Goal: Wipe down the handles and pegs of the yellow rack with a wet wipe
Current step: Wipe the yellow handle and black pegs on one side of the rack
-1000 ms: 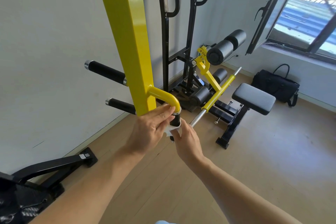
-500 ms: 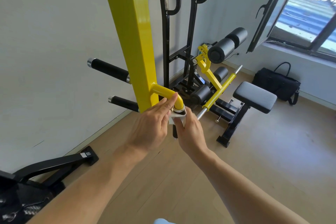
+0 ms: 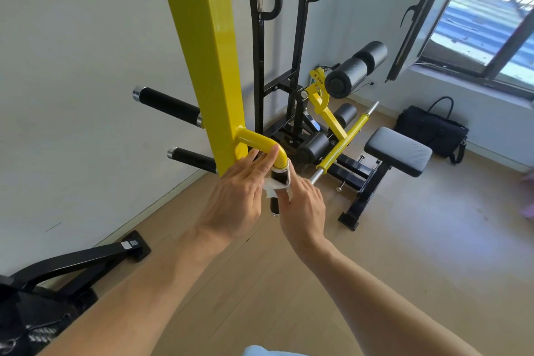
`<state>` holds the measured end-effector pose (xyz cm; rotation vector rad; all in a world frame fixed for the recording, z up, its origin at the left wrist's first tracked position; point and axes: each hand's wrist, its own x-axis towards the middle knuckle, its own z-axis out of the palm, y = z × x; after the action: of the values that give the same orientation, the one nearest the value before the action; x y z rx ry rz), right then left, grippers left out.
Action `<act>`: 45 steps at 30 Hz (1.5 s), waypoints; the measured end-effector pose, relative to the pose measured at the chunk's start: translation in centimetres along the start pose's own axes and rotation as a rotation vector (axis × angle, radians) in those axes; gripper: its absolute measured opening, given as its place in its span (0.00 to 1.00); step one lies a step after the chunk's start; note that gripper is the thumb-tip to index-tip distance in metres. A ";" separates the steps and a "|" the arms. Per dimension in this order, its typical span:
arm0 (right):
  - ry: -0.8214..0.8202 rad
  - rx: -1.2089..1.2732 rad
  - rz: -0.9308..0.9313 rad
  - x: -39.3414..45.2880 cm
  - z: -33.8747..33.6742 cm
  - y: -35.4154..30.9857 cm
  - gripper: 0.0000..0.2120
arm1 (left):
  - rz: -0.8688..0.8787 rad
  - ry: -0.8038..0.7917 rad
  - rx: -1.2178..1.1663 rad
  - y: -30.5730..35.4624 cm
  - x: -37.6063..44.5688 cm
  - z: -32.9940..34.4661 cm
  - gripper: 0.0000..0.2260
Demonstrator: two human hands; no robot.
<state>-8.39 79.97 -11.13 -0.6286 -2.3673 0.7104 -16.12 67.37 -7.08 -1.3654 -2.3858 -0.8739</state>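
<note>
A tall yellow rack post rises in the middle of the view. A curved yellow handle bends out of it and ends in a black grip pointing down. A white wet wipe is wrapped around that grip. My right hand presses the wipe onto the grip from the right. My left hand rests on the handle's bend and touches the wipe from the left. Two black pegs stick out of the post toward the left wall.
A black frame stands behind the post. A bench with a grey seat, foam rollers and a yellow bar sits to the right. A black bag lies under the window. A black foot lies at the lower left.
The wipe and my right hand slid up the black grip toward the yellow bend. My left hand stayed on the handle's curve.
</note>
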 end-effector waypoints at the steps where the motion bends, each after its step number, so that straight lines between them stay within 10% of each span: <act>1: 0.016 -0.046 -0.026 -0.4 0.2 0.1 0.25 | 0.000 -0.002 -0.001 0.0 0.0 0.0 0.28; 6: 0.138 -0.039 -0.012 -0.6 -0.1 -0.6 0.26 | 0.001 0.008 0.008 0.1 0.1 -0.2 0.28; 17: -0.217 0.161 0.275 -0.4 0.1 -0.7 0.18 | -0.007 -0.010 0.015 0.2 0.4 -0.6 0.28; 45: 0.008 -0.002 0.183 0.0 0.5 -0.8 0.20 | -0.013 -0.014 0.046 0.6 1.0 -0.8 0.29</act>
<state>-8.92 79.21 -10.99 -0.8549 -2.3238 0.7824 -16.17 67.77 -5.75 -1.3449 -2.4117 -0.8105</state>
